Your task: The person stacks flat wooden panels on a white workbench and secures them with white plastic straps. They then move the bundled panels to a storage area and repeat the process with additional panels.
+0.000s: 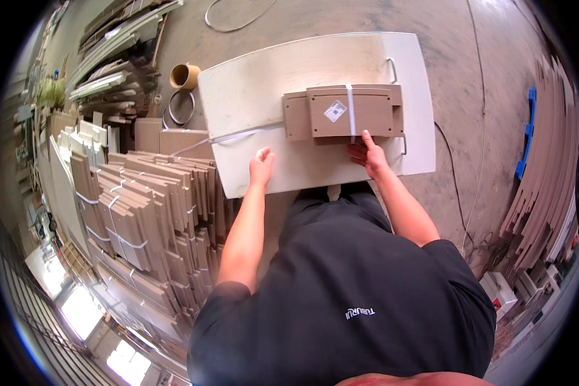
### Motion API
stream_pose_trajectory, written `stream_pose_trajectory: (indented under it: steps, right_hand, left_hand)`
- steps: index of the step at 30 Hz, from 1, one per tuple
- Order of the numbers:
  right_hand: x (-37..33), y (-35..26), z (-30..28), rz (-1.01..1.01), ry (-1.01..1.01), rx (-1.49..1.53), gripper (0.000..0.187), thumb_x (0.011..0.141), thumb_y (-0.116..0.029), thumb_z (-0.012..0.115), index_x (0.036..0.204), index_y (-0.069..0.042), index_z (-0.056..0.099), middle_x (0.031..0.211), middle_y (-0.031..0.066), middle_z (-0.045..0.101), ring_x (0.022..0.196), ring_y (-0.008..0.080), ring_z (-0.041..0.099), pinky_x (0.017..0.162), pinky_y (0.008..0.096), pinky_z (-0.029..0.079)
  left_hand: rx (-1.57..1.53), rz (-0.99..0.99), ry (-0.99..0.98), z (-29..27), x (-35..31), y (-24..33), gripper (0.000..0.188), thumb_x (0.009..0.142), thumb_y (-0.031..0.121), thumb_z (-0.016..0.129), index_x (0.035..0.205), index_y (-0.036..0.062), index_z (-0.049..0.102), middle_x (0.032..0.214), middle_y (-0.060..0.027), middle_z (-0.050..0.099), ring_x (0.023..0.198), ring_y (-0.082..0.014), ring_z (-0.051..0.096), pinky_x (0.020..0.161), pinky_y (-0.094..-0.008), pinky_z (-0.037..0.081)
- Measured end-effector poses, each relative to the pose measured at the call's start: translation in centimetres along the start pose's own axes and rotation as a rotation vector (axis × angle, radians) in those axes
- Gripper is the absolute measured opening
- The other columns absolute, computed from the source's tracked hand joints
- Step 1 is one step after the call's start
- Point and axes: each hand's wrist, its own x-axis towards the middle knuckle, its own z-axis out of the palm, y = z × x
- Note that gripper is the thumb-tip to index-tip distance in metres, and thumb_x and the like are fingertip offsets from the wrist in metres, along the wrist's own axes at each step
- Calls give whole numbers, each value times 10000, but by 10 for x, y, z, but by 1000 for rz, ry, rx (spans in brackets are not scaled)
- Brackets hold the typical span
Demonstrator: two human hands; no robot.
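A small stack of brown boards (pixel 325 116) with pre-drilled holes lies on a pale worktop (pixel 251 83). A white strap (pixel 350 106) crosses the stack, and a white label (pixel 335 111) sits on its top board. My right hand (pixel 370 157) grips the stack's near edge, thumb at the top edge and fingers lower down, partly hidden. My left hand (pixel 262 167) is over the worktop's near left part with its fingers curled together; anything inside them is hidden. Beyond it, a loose length of white strap (pixel 246 134) runs across the worktop from the left toward the stack.
Many strapped bundles of brown boards (pixel 132 206) stand close on my left. A cardboard tube (pixel 184 76) and ring-shaped coil (pixel 181 107) lie beyond them. Two metal handles (pixel 392 69) rise at the worktop's right. Long brown panels (pixel 539 167) and a dark cable (pixel 453 167) are further right.
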Motion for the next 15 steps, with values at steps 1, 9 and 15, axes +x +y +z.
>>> stream_pose_trajectory:
  steps: [1,9,15]
  right_hand:
    - [-1,-2,0,-33,27,-29,903,969,-681,626,1484,47,486,1284,229,700,1173,324,701,975,482,560]
    - [-7,-15,-17,4,90,-161,890,957,-747,576,1453,-12,507,1281,207,708,1185,334,701,984,500,557]
    - [-20,-15,-7,39,177,-181,993,941,-779,567,1524,17,454,1379,210,663,1229,338,673,1017,494,544]
  left_hand:
    - [-21,-35,65,-19,6,-13,443,992,206,696,1369,-15,621,1214,-84,717,1055,-159,669,855,-302,532]
    - [159,-130,735,-164,122,-111,539,986,381,687,1287,-64,640,1139,-169,719,1016,-299,679,927,-440,531]
    - [-231,-390,495,-172,196,-104,704,1011,517,660,1367,-89,613,1284,-208,707,1158,-368,664,1058,-534,482]
